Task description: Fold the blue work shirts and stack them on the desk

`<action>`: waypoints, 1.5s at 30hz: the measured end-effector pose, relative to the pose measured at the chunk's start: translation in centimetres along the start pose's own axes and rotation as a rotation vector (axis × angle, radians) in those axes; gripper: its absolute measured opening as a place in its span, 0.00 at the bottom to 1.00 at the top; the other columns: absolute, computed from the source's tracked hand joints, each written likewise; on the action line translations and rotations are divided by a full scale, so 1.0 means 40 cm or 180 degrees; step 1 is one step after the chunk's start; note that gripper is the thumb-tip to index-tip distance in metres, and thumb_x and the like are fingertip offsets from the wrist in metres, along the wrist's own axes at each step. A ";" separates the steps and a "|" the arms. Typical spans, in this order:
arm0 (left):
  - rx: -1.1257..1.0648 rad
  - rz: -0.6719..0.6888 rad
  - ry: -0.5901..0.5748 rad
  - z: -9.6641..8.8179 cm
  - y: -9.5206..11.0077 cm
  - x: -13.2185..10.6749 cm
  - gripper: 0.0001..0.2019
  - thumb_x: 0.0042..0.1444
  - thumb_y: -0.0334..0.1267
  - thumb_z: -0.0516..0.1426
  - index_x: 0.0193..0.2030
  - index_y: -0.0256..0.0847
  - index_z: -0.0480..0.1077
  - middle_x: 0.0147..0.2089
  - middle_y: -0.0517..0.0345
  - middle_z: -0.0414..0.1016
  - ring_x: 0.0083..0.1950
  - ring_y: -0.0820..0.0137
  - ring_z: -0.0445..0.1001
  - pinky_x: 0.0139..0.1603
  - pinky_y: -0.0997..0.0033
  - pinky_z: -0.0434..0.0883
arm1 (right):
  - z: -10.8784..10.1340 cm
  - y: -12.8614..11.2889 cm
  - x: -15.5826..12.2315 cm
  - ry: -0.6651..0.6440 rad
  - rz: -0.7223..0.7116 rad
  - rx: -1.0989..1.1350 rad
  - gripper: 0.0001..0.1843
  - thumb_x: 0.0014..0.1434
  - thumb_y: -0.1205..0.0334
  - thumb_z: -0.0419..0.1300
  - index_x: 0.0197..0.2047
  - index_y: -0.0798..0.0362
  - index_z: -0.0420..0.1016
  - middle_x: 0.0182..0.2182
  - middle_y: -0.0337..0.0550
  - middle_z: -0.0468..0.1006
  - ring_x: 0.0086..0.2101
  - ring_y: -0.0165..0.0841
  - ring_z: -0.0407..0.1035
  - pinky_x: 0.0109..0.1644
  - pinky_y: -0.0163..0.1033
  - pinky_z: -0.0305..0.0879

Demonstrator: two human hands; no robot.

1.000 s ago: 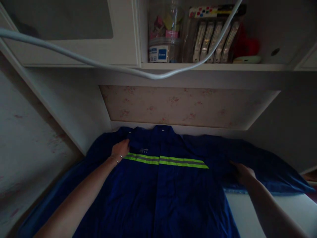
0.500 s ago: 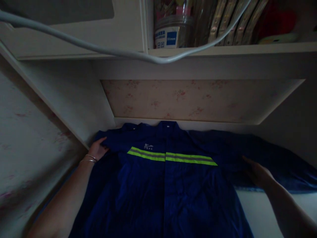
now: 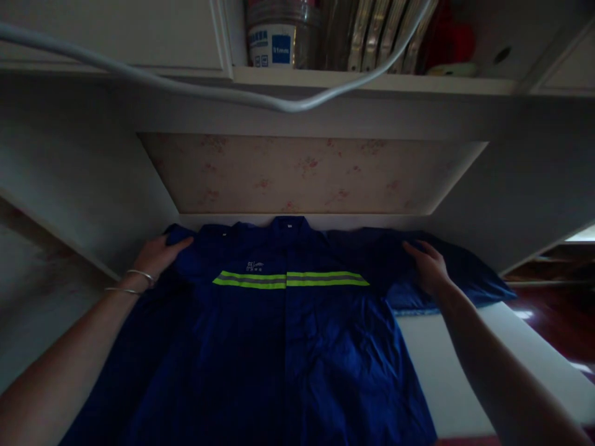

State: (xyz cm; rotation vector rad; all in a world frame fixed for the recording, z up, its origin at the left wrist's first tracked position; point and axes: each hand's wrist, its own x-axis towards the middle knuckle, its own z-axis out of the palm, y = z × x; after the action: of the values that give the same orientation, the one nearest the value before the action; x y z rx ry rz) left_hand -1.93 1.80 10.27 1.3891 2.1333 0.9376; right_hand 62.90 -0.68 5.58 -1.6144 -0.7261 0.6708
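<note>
A dark blue work jacket (image 3: 242, 347) lies spread front side up, its collar toward the back wall. A yellow-green and grey reflective stripe (image 3: 325, 279) runs across its chest, below a small white print. At the left shoulder and sleeve, my left hand (image 3: 158, 255) is closed on the cloth, thumb on top, fingers partly hidden. My right hand (image 3: 430, 267) pinches the sleeve on the other side between thumb and fingers. More dark blue cloth (image 3: 478, 279) lies beneath and beyond my right hand.
The jacket rests on a white surface (image 3: 450, 359) inside a recess with a floral back panel (image 3: 288, 173). Above, a shelf (image 3: 372, 80) holds a clear jar (image 3: 283, 43) and several upright cases. A white cable (image 3: 288, 105) hangs across the front. Reddish floor shows at right.
The view has swung right, so the jacket appears further left. My right hand has drawn inward along the sleeve side, with its fingers raised more; my left hand stays at the left shoulder.
</note>
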 end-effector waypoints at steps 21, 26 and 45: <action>0.1916 0.1753 -0.1164 0.424 -0.051 -0.224 0.32 0.63 0.57 0.46 0.70 0.46 0.61 0.75 0.50 0.53 0.75 0.49 0.49 0.72 0.35 0.41 | 0.350 0.172 -0.250 -0.2130 -0.1995 -0.3777 0.32 0.70 0.41 0.41 0.72 0.44 0.56 0.73 0.44 0.48 0.71 0.47 0.40 0.67 0.73 0.24; 0.2081 0.1902 -0.1187 0.375 -0.073 -0.221 0.35 0.63 0.61 0.44 0.68 0.42 0.64 0.73 0.46 0.58 0.72 0.50 0.57 0.71 0.45 0.52 | 0.298 0.166 -0.249 -0.1991 -0.2149 -0.3315 0.29 0.71 0.47 0.41 0.70 0.46 0.59 0.71 0.45 0.56 0.69 0.42 0.48 0.70 0.67 0.35; 0.2080 0.1973 -0.0737 0.281 -0.095 -0.296 0.40 0.58 0.66 0.49 0.66 0.35 0.65 0.68 0.38 0.64 0.66 0.48 0.64 0.63 0.50 0.63 | 0.223 0.131 -0.390 -0.2662 -0.2246 -0.3611 0.46 0.57 0.34 0.58 0.71 0.52 0.57 0.72 0.60 0.49 0.69 0.60 0.44 0.64 0.77 0.40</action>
State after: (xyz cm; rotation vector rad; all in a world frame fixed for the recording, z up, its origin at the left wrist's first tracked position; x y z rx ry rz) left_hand 8.03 -6.60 -0.29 2.4286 1.9264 0.2095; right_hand 46.59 -7.66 -0.43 -1.7822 -2.4791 0.3653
